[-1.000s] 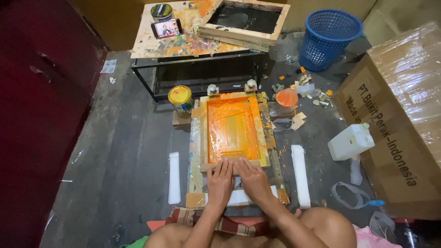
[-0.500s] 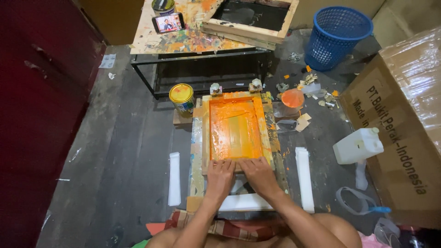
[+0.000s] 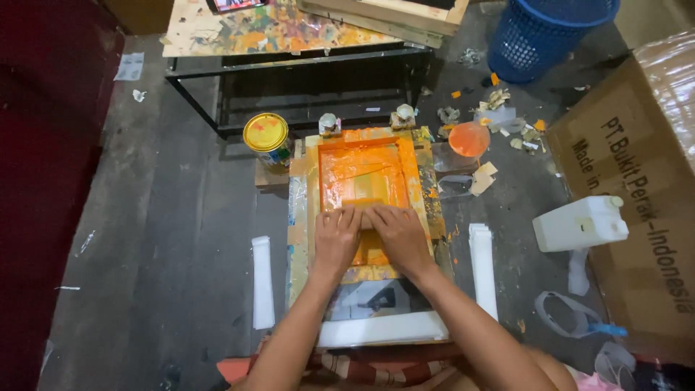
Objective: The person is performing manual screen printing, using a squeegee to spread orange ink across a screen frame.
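Squeegee (image 3: 362,210): pressed flat under both hands, left hand (image 3: 337,239) and right hand (image 3: 399,237) closed over it side by side, on the orange-inked printing frame (image 3: 365,174) about midway down the mesh. Mesh beyond the grip is seen coated with ink; the short stretch nearer the body is judged left to cover. Paint can (image 3: 266,139) and orange cup (image 3: 468,138) are noted beyond the frame, white jug (image 3: 579,223) well to the right.

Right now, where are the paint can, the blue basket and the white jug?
Paint can (image 3: 266,132): head view, on its yellow lid.
Blue basket (image 3: 539,43): head view, on its mesh wall.
White jug (image 3: 579,224): head view, on its side.
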